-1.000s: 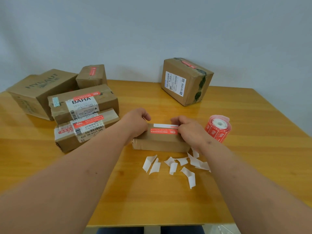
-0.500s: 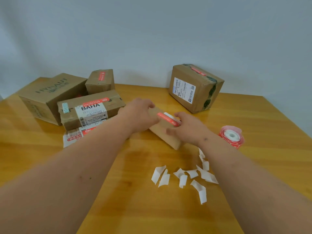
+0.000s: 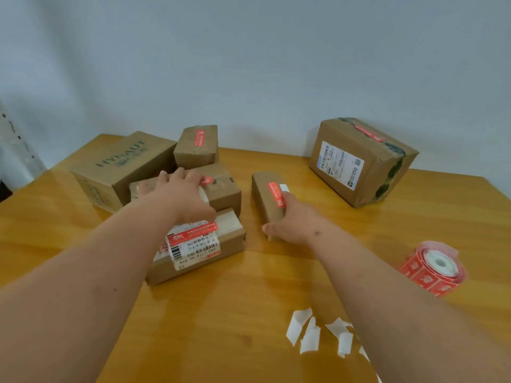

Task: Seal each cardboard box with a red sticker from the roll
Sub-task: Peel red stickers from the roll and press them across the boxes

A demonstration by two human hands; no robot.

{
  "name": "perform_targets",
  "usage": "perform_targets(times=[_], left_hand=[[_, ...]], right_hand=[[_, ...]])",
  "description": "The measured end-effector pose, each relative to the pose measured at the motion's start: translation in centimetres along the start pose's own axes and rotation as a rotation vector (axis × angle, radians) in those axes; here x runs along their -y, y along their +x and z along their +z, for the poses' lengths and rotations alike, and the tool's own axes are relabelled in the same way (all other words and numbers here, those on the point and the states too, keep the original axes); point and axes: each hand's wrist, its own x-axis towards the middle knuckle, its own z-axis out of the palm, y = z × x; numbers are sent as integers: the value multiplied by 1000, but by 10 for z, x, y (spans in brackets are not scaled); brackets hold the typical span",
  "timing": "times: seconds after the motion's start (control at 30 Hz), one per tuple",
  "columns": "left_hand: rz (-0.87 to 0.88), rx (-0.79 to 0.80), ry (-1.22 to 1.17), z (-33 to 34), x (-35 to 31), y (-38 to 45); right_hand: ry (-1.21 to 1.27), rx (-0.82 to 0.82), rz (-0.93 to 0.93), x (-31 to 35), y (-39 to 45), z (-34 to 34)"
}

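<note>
A small cardboard box lies lengthwise in the middle of the table, with a red sticker along its top. My right hand grips its near end, thumb on the left side and fingers over the top right edge. My left hand rests on the middle stickered box of the left group, fingers spread over its top. The red sticker roll lies on its side at the right, apart from both hands.
On the left stand a flat labelled box, a large printed box and a small stickered box. A big box sits at the back right. Several white backing scraps lie near the wooden table's front.
The small box has turned lengthwise and moved away from me, next to the left group. My left hand has let go of it and now lies on the middle box there.
</note>
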Motion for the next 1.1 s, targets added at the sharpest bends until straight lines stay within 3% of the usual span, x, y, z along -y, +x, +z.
perform_targets(times=[0.2,0.33,0.43,0.57,0.77,0.9,1.0,1.1], left_hand=[[65,-92,163,-5,-4,6],[51,-45,106,-8,-3,11],[35,-11,43,-7,-3,15],[59,40,-67,-7,-7,14],[116,-265,-84,-48,-29,-10],[73,-435,-202,-63,-60,-20],[55,-451,-300,-65,-87,-23],[111,-353,-493,-64,-116,-21]], right_hand=[[71,-92,-8,25,29,5],[247,-73,-171,34,48,4],[353,-122,-136,23,53,8],[354,-311,-57,6,49,15],[632,-322,-167,14,11,-12],[833,-223,-415,26,-23,-34],[826,-189,-484,20,-33,-46],[821,-203,-465,2,-30,-59]])
